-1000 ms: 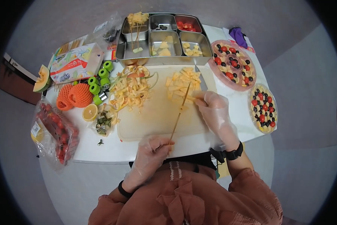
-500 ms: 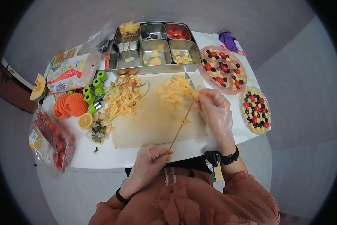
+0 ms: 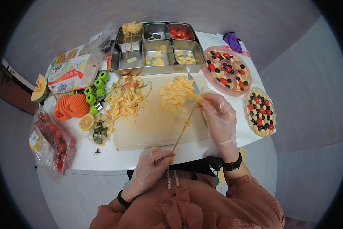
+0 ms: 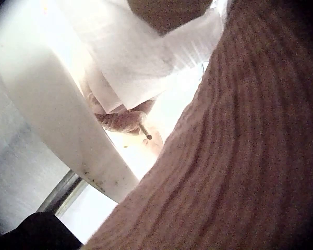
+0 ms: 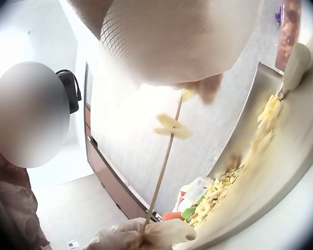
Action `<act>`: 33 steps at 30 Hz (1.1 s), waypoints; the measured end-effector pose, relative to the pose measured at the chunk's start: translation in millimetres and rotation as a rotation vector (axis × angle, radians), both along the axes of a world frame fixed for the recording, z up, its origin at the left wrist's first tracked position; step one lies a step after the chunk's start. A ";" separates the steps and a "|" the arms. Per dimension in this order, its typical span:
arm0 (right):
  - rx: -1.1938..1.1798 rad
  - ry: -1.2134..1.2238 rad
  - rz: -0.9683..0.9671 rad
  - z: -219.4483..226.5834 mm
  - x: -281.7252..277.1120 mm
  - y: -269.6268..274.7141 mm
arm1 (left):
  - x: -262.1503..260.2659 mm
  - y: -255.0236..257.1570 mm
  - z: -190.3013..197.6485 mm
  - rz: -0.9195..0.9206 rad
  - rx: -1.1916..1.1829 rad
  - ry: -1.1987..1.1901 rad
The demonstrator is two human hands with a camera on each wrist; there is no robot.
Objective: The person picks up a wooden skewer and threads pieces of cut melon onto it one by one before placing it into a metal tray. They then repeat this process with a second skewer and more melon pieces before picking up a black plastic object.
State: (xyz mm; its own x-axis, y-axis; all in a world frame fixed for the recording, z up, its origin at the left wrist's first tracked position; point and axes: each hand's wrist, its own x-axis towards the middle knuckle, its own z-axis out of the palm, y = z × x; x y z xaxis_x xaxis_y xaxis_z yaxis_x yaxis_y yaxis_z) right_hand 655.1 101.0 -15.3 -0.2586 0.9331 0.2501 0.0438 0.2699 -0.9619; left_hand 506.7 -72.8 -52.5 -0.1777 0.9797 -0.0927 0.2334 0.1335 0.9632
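A thin wooden skewer [image 3: 180,136] slants up from my gloved left hand [image 3: 150,168], which pinches its lower end. In the left wrist view the skewer's blunt end [image 4: 148,134] pokes out past the fingers. Partway up the stick sit pale yellow fruit slices [image 5: 172,128], crossed over each other. At the upper tip, my gloved right hand [image 3: 221,122] pinches another yellow fruit piece [image 3: 197,98]; the tip is hidden at that piece. Below lies a white cutting board [image 3: 156,133] with a heap of cut yellow fruit [image 3: 177,93] and a knife [image 3: 194,84].
Peels [image 3: 127,99] cover the board's left side. Behind stands a steel tray [image 3: 156,71] with fruit in metal bins. Two fruit platters [image 3: 228,70] are on the right. Bagged tomatoes [image 3: 57,137], orange foam nets [image 3: 78,107] and green-handled cutters [image 3: 89,91] lie left.
My right hand has come from the fruit heap to the skewer's tip with a yellow piece. The left hand keeps its hold low on the stick. The head view has shifted slightly.
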 end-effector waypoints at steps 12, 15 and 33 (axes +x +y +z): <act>0.200 -0.118 -0.042 0.5 -0.5 -1.8 | -1.1 1.8 0.9 -0.003 0.041 0.043; 0.290 -0.178 -0.058 -2.2 1.1 0.8 | -1.5 2.2 1.8 -0.014 0.049 0.037; 0.798 -0.327 0.006 9.6 1.0 1.0 | -0.2 1.0 6.2 -0.020 -0.033 -0.065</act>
